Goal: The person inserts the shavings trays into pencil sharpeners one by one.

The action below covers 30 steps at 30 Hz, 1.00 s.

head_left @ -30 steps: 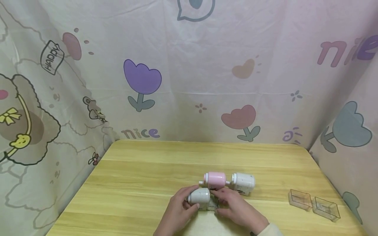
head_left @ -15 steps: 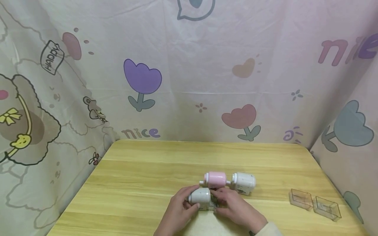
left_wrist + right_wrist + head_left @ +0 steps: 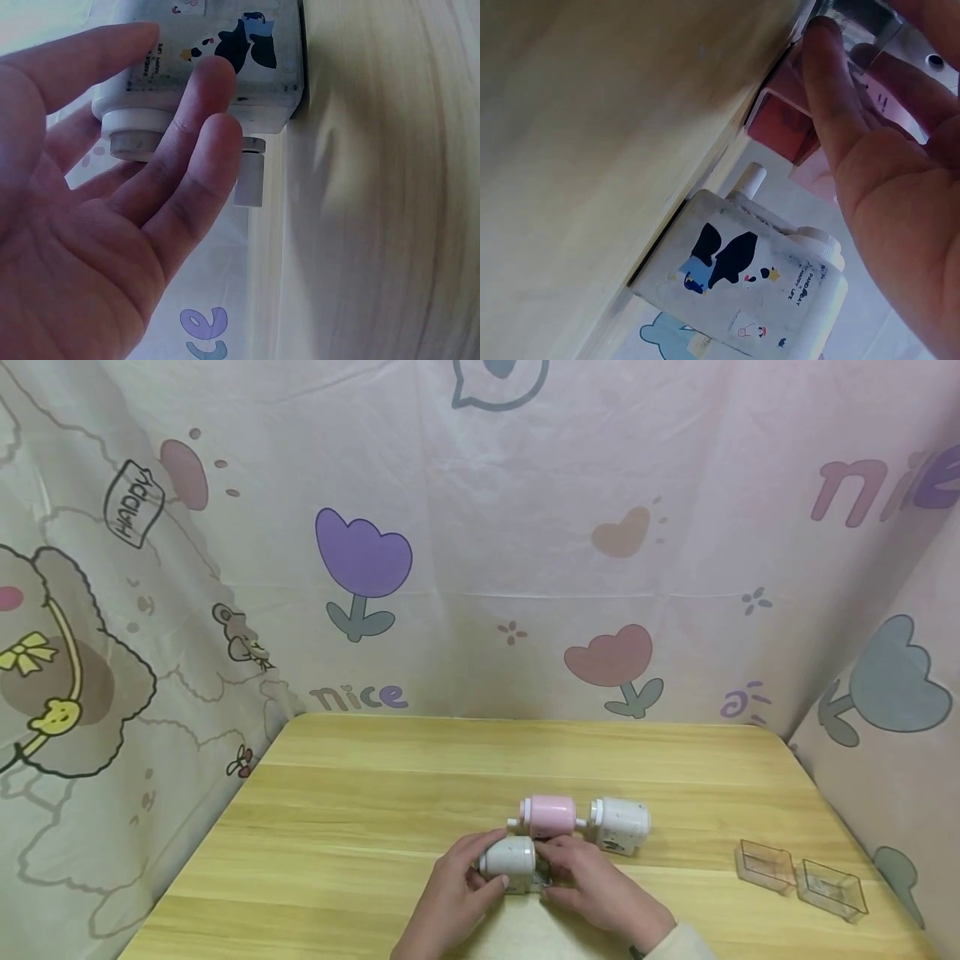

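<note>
My left hand (image 3: 456, 889) grips a white hand-crank pencil sharpener (image 3: 508, 855) from its left side, thumb low at the front. In the left wrist view, the fingers overlap the sharpener's printed side (image 3: 262, 75) and its round knob (image 3: 135, 142). From the other side, my right hand (image 3: 603, 889) pinches a clear shavings drawer (image 3: 866, 21) between thumb and fingers. This drawer sits partly inside the sharpener's right end. Just behind the hands stands a pink sharpener (image 3: 551, 815), its lower part hidden by the right hand.
Another white sharpener (image 3: 621, 824) with a dark cartoon print stands right of the pink one. Two clear drawers, one pinkish (image 3: 765, 865) and one greyish (image 3: 831, 890), lie at the wooden table's (image 3: 360, 810) right side. A printed curtain (image 3: 480, 527) encloses the back and sides.
My right hand has shifted slightly left, pushing the clear drawer further into the white sharpener. The left hand keeps its hold, and the other sharpeners and drawers have stayed put.
</note>
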Tool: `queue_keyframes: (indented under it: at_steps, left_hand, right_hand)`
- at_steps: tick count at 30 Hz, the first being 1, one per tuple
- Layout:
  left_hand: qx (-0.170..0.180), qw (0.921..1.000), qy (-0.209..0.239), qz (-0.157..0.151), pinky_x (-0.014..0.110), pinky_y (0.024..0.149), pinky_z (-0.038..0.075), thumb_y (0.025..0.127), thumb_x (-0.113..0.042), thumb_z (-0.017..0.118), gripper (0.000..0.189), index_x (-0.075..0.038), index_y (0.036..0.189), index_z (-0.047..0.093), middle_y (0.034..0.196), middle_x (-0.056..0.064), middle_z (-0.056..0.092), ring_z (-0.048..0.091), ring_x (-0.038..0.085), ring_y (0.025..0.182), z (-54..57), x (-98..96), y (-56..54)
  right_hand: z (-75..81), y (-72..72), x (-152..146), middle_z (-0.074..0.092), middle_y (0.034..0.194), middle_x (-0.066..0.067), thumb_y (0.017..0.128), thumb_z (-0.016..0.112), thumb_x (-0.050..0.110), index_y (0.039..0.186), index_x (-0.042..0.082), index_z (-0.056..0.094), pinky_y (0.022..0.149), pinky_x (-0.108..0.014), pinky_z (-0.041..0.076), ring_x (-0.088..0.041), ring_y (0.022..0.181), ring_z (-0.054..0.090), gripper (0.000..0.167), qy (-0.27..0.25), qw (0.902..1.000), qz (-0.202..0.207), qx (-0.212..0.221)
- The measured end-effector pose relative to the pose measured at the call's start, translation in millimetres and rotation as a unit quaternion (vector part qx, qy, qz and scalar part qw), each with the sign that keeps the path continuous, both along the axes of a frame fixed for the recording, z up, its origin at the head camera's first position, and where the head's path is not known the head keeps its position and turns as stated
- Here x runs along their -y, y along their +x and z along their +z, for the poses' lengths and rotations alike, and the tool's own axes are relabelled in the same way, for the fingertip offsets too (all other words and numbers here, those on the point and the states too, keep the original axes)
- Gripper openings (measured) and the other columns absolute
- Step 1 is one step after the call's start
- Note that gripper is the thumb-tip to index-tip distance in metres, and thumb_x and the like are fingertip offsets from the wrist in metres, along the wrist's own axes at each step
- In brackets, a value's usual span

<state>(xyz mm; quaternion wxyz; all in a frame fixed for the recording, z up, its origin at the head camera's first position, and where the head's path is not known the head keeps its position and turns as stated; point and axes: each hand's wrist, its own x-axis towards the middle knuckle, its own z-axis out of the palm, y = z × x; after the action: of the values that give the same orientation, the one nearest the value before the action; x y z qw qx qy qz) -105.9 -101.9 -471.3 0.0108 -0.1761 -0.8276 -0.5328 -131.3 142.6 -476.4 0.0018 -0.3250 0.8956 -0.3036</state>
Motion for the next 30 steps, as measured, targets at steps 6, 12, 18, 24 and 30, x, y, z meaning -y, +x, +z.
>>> queue_keyframes:
  at_steps: [6,12,18,24,30]
  left_hand:
    - [0.001,1.0000,-0.002,0.000,0.022,0.070,0.055,0.091,-0.008,0.077,0.051,-0.008,0.140,0.063,0.132,0.014,0.062,0.057,0.004,0.081,-0.1,0.1,-0.3]
    - [0.002,1.0000,-0.003,0.000,0.022,0.070,0.055,0.091,-0.009,0.077,0.051,-0.008,0.140,0.063,0.133,0.014,0.062,0.058,0.004,0.081,0.2,-0.2,-0.4]
    - [0.002,1.0000,-0.004,-0.002,0.022,0.070,0.055,0.091,-0.009,0.077,0.051,-0.007,0.140,0.063,0.132,0.015,0.062,0.058,0.005,0.081,1.2,-0.3,-0.8]
    - [0.002,1.0000,-0.005,0.000,0.022,0.070,0.055,0.091,-0.008,0.077,0.051,-0.007,0.140,0.063,0.132,0.015,0.062,0.058,0.004,0.082,1.1,-0.3,-0.1]
    - [0.002,1.0000,-0.005,0.001,0.022,0.070,0.055,0.091,-0.008,0.077,0.051,-0.008,0.140,0.063,0.132,0.014,0.063,0.058,0.004,0.081,1.3,-0.3,0.5]
  right_hand:
    - [-1.1,-0.1,2.3,0.067,0.121,-0.003,0.087,0.081,0.017,0.139,0.000,0.061,0.096,-0.040,0.055,-0.015,0.109,0.059,0.059,0.002,1.0000,-0.003,0.004]
    - [-1.5,-0.4,4.3,0.067,0.123,-0.005,0.086,0.082,0.015,0.135,0.001,0.063,0.096,-0.041,0.055,-0.017,0.110,0.061,0.055,-0.002,1.0000,-0.008,0.004]
    - [-1.4,-0.8,5.1,0.068,0.122,-0.006,0.085,0.083,0.015,0.133,0.001,0.064,0.094,-0.041,0.056,-0.018,0.108,0.062,0.054,-0.004,0.9999,-0.012,0.011]
    - [-0.8,-1.7,6.8,0.068,0.123,-0.006,0.084,0.083,0.013,0.133,0.002,0.064,0.095,-0.042,0.056,-0.018,0.109,0.063,0.054,-0.005,0.9998,-0.009,0.019]
    - [-0.7,-3.4,8.9,0.070,0.124,-0.005,0.084,0.083,0.010,0.135,0.003,0.063,0.097,-0.043,0.056,-0.019,0.111,0.065,0.055,-0.012,0.9996,0.000,0.024]
